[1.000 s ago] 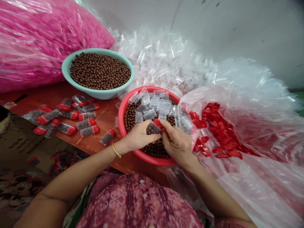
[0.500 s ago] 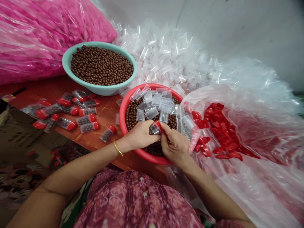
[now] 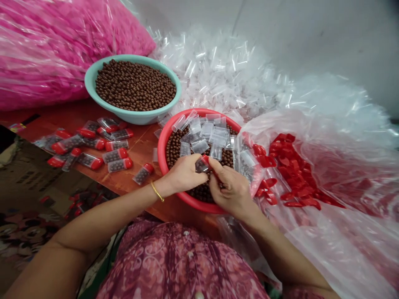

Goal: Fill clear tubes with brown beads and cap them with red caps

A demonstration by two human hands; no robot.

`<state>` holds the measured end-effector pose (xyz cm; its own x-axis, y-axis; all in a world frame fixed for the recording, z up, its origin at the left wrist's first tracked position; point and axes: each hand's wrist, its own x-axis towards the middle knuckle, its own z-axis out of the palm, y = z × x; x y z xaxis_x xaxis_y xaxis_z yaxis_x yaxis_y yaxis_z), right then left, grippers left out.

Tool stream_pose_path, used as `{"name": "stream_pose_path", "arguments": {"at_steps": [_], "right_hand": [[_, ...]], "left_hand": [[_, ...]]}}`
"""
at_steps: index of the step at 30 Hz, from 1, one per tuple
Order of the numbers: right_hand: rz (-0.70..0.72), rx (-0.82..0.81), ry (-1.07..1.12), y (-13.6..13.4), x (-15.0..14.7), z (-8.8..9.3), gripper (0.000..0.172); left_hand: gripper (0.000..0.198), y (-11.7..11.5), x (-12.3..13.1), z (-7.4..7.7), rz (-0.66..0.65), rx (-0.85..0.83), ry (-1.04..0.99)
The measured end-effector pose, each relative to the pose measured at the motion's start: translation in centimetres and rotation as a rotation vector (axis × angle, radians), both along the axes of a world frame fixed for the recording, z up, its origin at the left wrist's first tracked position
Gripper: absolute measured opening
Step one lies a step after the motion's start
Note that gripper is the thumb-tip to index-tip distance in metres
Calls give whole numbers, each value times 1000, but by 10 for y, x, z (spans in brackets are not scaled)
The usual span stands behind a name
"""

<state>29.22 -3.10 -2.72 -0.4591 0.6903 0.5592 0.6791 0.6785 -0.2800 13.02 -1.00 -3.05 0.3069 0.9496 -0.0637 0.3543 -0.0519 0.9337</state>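
Observation:
Over the front of a red basin (image 3: 162, 145), my left hand (image 3: 184, 173) is closed around a small clear plastic container (image 3: 202, 166) with brown balls inside. A red cap (image 3: 205, 158) sits on its right end. My right hand (image 3: 230, 186) pinches that capped end between thumb and finger; part of the cap is hidden by the fingers. Below the hands, the basin holds brown balls (image 3: 174, 145) and several empty clear containers (image 3: 218, 136). Just right of my right hand, loose red caps (image 3: 288, 166) lie in an open clear plastic bag (image 3: 343, 166).
Filled red-capped containers (image 3: 114, 155) lie on the red-brown table (image 3: 140, 143) at left. A turquoise basin (image 3: 134, 116) of brown balls stands behind them. Clear containers (image 3: 212, 74) are heaped along the wall, and a bag of pink pieces (image 3: 71, 45) fills the back left. More filled containers (image 3: 82, 203) lie below the table edge.
Both hands stay on the same capped container, with only a slight shift of the fingers. The whole view has shifted a little; nothing was let go.

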Motion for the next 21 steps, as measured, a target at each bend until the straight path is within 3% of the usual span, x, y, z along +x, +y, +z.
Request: {"name": "stream_pose_path", "arguments": {"at_steps": [5, 9, 15, 18, 21], "right_hand": [[-2, -242, 358, 12, 6, 6, 24], [-5, -432, 664, 25, -11, 1, 43], [92, -781, 471, 36, -26, 2, 65], [151, -769, 373, 35, -27, 4, 68], [111, -702, 390, 32, -34, 8, 71]], "left_hand": [[11, -2, 0, 6, -145, -28, -22], [11, -7, 0, 11, -236, 12, 157], [13, -8, -2, 14, -301, 99, 294], [19, -7, -3, 12, -301, 143, 363], [20, -9, 0, 12, -256, 183, 406]]}}
